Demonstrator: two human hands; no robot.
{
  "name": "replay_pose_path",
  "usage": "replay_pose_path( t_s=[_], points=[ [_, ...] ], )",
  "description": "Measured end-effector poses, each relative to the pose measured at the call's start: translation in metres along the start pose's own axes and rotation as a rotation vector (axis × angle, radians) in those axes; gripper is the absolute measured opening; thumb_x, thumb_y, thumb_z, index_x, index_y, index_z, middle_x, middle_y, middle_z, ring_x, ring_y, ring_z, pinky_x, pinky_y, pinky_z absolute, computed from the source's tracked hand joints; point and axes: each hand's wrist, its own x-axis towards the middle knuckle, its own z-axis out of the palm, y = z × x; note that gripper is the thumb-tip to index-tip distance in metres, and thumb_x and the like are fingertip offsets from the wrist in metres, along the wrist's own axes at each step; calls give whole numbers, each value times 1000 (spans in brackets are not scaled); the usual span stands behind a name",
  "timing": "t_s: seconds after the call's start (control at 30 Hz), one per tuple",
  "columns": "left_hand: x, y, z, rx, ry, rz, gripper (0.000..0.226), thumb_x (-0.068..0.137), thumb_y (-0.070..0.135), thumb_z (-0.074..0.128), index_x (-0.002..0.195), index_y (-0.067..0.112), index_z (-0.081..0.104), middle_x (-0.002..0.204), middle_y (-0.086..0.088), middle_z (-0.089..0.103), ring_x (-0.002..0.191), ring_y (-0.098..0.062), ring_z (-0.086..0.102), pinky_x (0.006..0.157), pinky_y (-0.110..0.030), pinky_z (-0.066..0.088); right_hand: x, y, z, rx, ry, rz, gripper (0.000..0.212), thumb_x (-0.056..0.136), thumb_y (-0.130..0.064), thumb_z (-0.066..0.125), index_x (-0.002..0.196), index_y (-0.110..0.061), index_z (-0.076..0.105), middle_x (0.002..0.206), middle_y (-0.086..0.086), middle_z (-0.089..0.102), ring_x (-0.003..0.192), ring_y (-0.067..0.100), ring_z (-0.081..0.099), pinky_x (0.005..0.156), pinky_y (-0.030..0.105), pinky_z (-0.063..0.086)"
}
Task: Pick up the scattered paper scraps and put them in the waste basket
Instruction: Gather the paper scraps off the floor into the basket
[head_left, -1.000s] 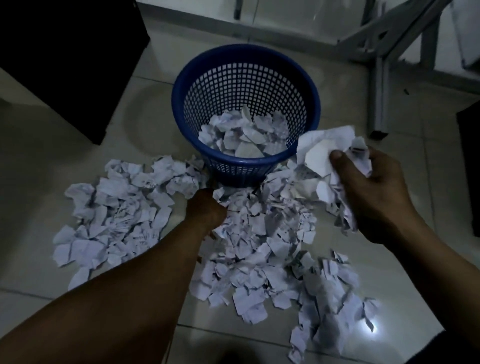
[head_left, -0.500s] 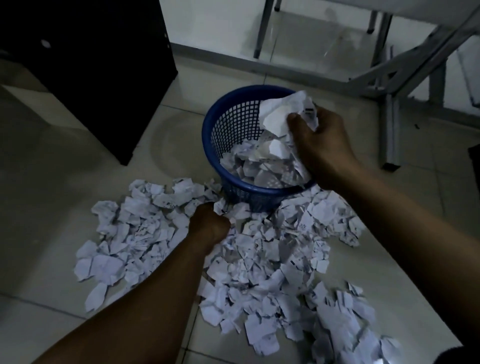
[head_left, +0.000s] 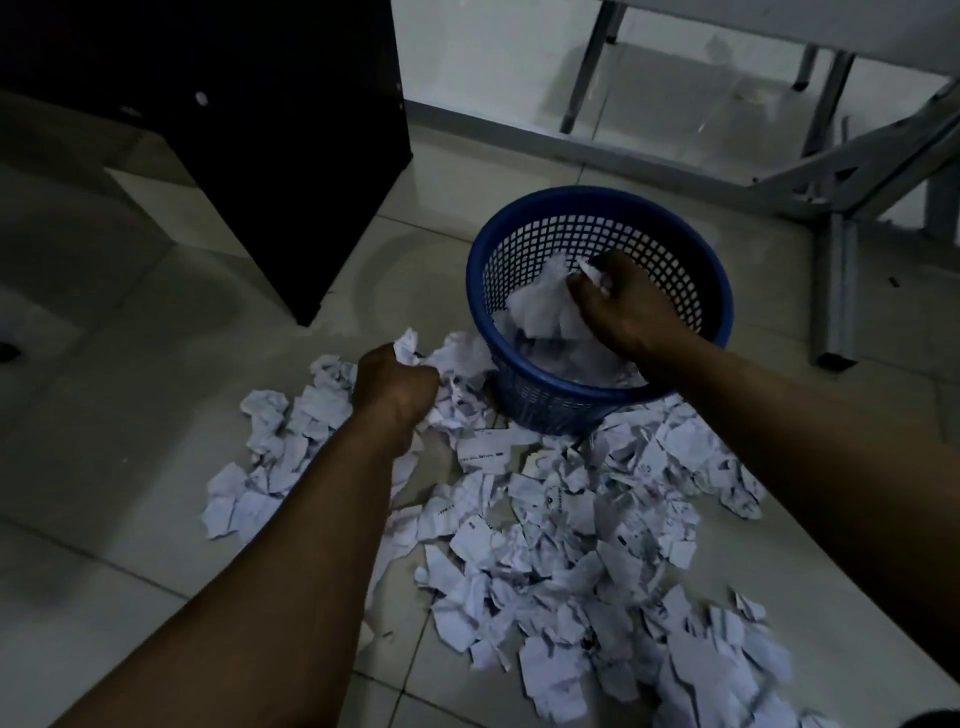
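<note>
Clutching scraps (head_left: 561, 519): left hand (head_left: 396, 385) over tiled floor (head_left: 130, 467); right hand (head_left: 623, 306) in basket (head_left: 597, 410) | black cabinet (head_left: 291, 156) behind

Two bare arms of one person, head view, dim light.
Left hand (head_left: 395, 382) and right hand (head_left: 623, 306) uncovered; left forearm (head_left: 291, 545) and right forearm (head_left: 805, 431) bare all the way to the frame edges, both long and lean in the wide-angle view. Tendon ridges show at the left wrist, knuckles on the right hand's back. Dark patch (head_left: 935, 719) in the bottom right corner, cannot tell whether it is clothing. Finer skin detail lost in low light.
</note>
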Motion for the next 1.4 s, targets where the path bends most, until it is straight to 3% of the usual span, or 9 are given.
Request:
replay_pose_path(
  t_s=[0.27, 0.43, 0.57, 0.77, 0.97, 1.17, 1.23, 1.3, 1.4],
  points=[
    [1, 51, -26, 24, 198, 176, 45, 86, 2, 56, 130, 5, 55, 130, -12, 59, 116, -29, 58, 100, -34, 48, -1, -3, -2, -17, -8, 22, 49, 99, -41, 41, 139, -14, 39, 144, 8, 45, 126, 26, 47, 97, 32, 41],
    [-13, 83, -24, 97, 276, 312, 33, 87, 7, 52, 120, 3, 59, 122, -14, 63, 108, -30, 61, 85, -32, 49, -6, -6, -6, -25, 48, 1, 46, 98, -40, 43, 132, -10, 50, 135, 9, 54, 122, 24, 51, 94, 30, 40],
    [-24, 103, -18, 120, 295, 469, 26, 89, 10, 53, 115, 6, 59, 114, -9, 64, 102, -25, 60, 76, -23, 41, -12, -7, -12, -9, 91, -26, 36, 97, -38, 46, 112, -10, 63, 113, 7, 66, 104, 21, 60, 84, 30, 46],
    [-34, 113, 14, 90, 97, 578, 10, 85, 11, 53, 90, 20, 56, 88, 2, 58, 84, -20, 60, 75, -23, 45, -23, -11, -25, 53, 187, -58, 30, 98, -33, 47, 102, -8, 64, 98, 7, 68, 91, 21, 62, 80, 37, 49],
    [-39, 103, 47, 110, -128, 483, 39, 83, 12, 55, 122, 17, 58, 116, -1, 66, 101, -23, 63, 91, -33, 52, -35, 1, -39, 64, 327, -53, 25, 96, -32, 51, 103, -12, 64, 91, -8, 60, 87, 6, 56, 74, 20, 44],
    [-35, 104, 65, 170, -267, 481, 47, 81, 22, 71, 124, 14, 54, 119, 0, 60, 106, -18, 57, 84, -22, 42, -44, 20, -50, 75, 508, -75, 20, 95, -28, 53, 96, -12, 64, 82, -15, 55, 76, -17, 52, 63, 1, 37],
    [-36, 106, 69, 209, -312, 463, 69, 75, 30, 77, 136, 16, 45, 131, 0, 54, 118, -19, 53, 93, -23, 41, -49, 31, -50, 97, 556, -34, 19, 95, -31, 52, 99, -15, 62, 84, -18, 53, 83, -15, 50, 69, 6, 41],
    [-37, 106, 72, 262, -359, 464, 89, 71, 37, 80, 145, 17, 34, 145, 1, 44, 127, -15, 46, 100, -22, 35, -54, 43, -47, 108, 586, 15, 21, 95, -35, 51, 103, -18, 61, 96, -11, 56, 94, -1, 50, 79, 25, 48],
    [-43, 106, 78, 344, -406, 510, 83, 73, 39, 78, 143, 17, 38, 147, 2, 43, 116, -5, 44, 91, -15, 30, -65, 63, -42, 131, 595, 87, 21, 96, -36, 48, 105, -21, 59, 103, -5, 59, 101, 9, 51, 83, 31, 47]
  ],
)
